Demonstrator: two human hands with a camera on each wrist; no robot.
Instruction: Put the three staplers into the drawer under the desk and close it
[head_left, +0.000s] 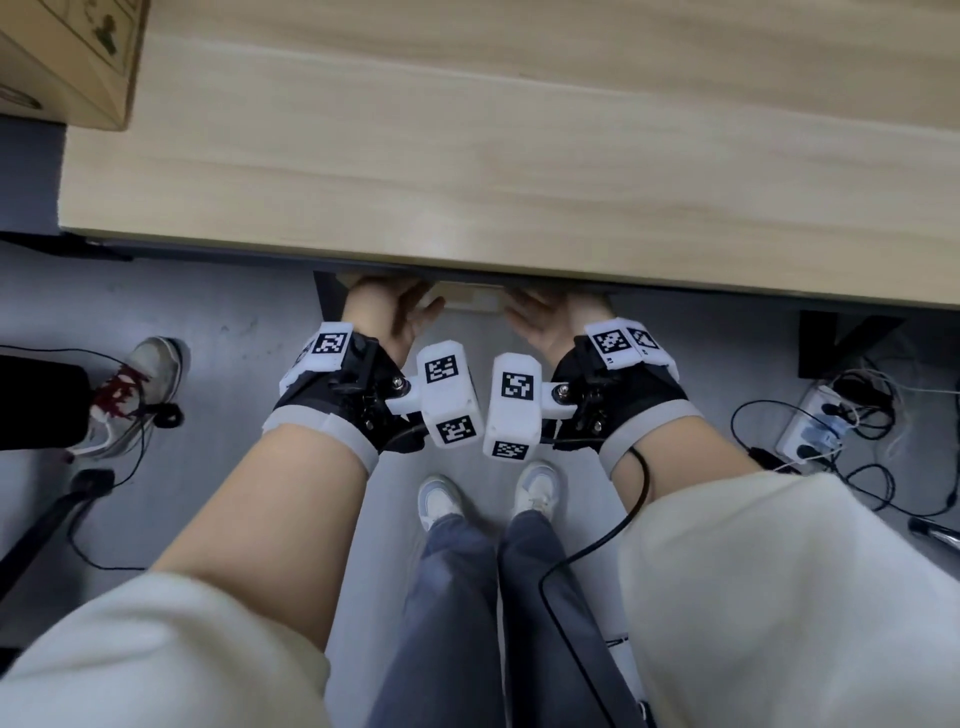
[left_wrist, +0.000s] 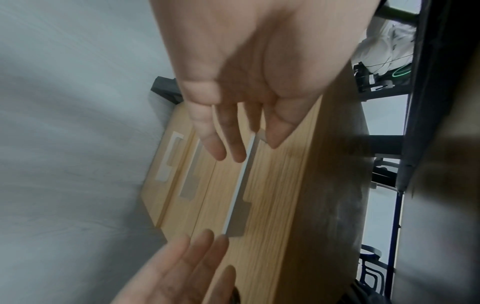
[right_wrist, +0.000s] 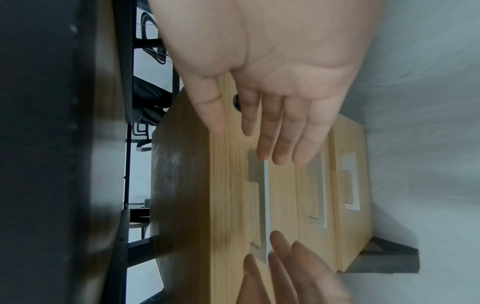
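Left hand (left_wrist: 249, 67) flat, right hand (right_wrist: 280, 61) flat, both seemingly against the drawer (left_wrist: 275, 185)

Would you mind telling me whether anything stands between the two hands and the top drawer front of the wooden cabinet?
Nothing visible does. The left hand and right hand reach with straight fingers towards the light wooden top drawer front under the pale wooden desk, near its recessed grey handle.

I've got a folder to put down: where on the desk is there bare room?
The desk top is bare wood from the cardboard box at its far left corner rightward. Under its front edge it is crowded: left hand and right hand at the drawer unit.
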